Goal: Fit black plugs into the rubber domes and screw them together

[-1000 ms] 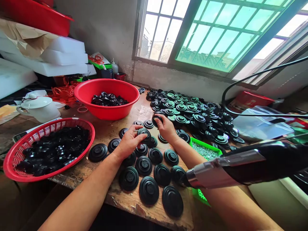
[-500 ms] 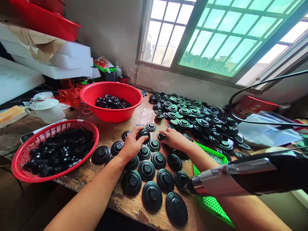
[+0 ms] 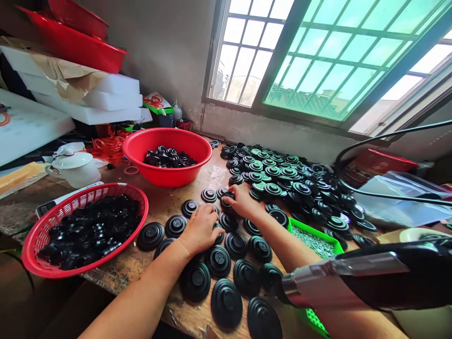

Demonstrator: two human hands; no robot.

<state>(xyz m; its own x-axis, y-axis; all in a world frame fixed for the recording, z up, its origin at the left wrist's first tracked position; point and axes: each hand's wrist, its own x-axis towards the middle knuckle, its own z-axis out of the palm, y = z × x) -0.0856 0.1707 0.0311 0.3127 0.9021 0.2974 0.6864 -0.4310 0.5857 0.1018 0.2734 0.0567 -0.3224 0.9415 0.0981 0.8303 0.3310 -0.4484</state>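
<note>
Rows of black stepped discs [image 3: 218, 261] lie on the wooden table in front of me. My left hand [image 3: 200, 229] is curled down over one black disc [image 3: 219, 238] among them, thumb and fingers around its edge; the hand hides most of that disc. A little farther off, my right hand [image 3: 243, 201] pinches another black disc [image 3: 226, 200], tilted between thumb and fingers, just above its neighbours. Over my right forearm juts a grey and black power screwdriver [image 3: 353, 278], which neither hand touches.
A large heap of black discs [image 3: 300, 183] lies under the window. A red bowl [image 3: 165, 176] and red basket [image 3: 31, 254] hold black parts at left. A green tray [image 3: 294, 226] contains small metal pieces. A white lidded cup [image 3: 76, 172] stands behind the basket.
My left hand has lowered its disc toward the rows and come nearer. My right hand has moved slightly left, with a disc now in its fingers. The view has tilted up slightly.
</note>
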